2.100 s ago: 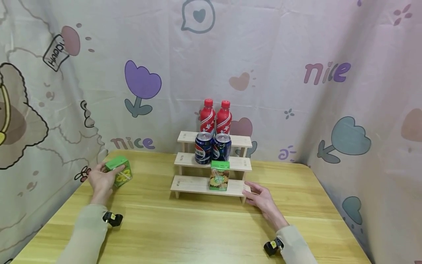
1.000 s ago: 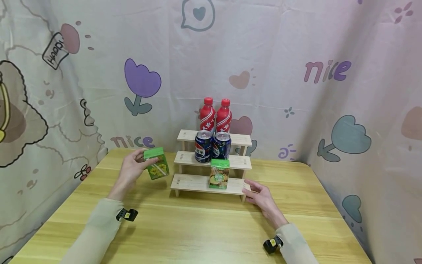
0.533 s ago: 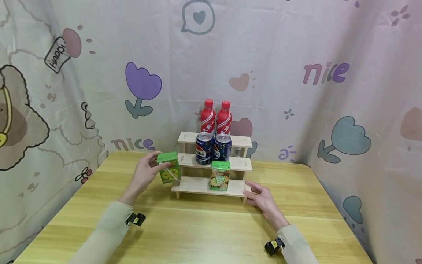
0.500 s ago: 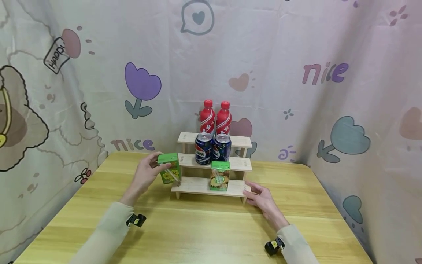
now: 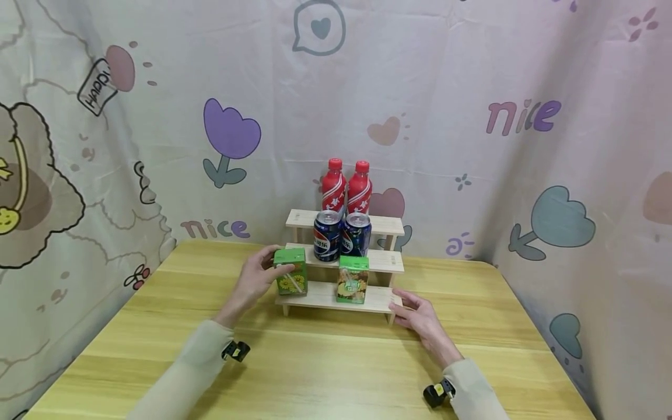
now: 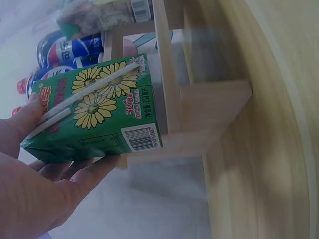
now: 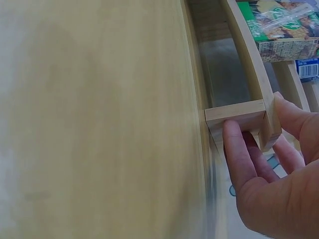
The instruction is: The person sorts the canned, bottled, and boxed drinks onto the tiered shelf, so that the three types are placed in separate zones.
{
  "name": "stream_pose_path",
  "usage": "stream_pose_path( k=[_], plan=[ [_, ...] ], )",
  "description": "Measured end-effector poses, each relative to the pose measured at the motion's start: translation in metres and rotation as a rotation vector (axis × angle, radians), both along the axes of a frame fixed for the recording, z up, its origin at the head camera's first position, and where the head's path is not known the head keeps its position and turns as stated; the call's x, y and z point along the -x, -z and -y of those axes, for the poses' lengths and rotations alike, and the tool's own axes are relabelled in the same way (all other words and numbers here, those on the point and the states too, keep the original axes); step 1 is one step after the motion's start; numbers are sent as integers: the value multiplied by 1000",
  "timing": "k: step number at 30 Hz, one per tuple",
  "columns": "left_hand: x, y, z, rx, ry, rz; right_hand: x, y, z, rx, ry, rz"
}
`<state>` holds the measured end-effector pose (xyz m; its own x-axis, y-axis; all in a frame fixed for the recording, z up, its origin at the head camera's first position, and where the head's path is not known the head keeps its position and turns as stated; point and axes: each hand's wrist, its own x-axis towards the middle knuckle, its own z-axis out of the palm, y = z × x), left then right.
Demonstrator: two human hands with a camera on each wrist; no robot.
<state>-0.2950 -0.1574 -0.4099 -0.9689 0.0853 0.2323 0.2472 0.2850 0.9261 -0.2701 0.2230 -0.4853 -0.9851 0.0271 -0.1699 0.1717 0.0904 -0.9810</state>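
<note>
My left hand (image 5: 255, 284) grips a green juice carton (image 5: 292, 274) printed with yellow flowers, a straw fixed slantwise to its front. Its thumb lies on one side and the fingers on the other. The carton is at the left end of the lowest step of a three-step wooden display rack (image 5: 320, 296); whether its base touches the board I cannot tell. On that step, to the right, stands a second green carton (image 5: 353, 281) with a brown picture. My right hand (image 5: 421, 319) holds the right end of the lowest step, thumb on the board and fingers against the leg (image 7: 237, 114).
Two blue soda cans (image 5: 327, 236) (image 5: 356, 235) stand on the middle step. Behind them, two red bottles (image 5: 333, 186) (image 5: 359, 189) are on the top step. The rack sits on a wooden table (image 5: 336, 361) before a patterned curtain (image 5: 441, 70).
The left hand has carried the flowered carton rightward from the table's left side to the rack's lowest step, and the carton is now more upright. The right hand has stayed at the rack.
</note>
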Motion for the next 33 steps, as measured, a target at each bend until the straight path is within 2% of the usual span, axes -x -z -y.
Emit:
stream_pose_path(
  k=[7, 12, 19, 24, 33],
  plan=[
    [0, 1, -16, -7, 47, 11, 0, -1, 1, -5, 6, 2],
    [2, 2, -25, 12, 51, 10, -1, -1, 2, -4, 4, -5],
    [3, 4, -36, -6, 67, 31, -1, 0, 1, -8, 1, -9],
    [6, 5, -41, 24, 67, 14, -1, -1, 1, -10, -1, 2],
    [7, 6, -49, 37, 108, -28, -1, 0, 0, -5, 0, -4]
  ],
)
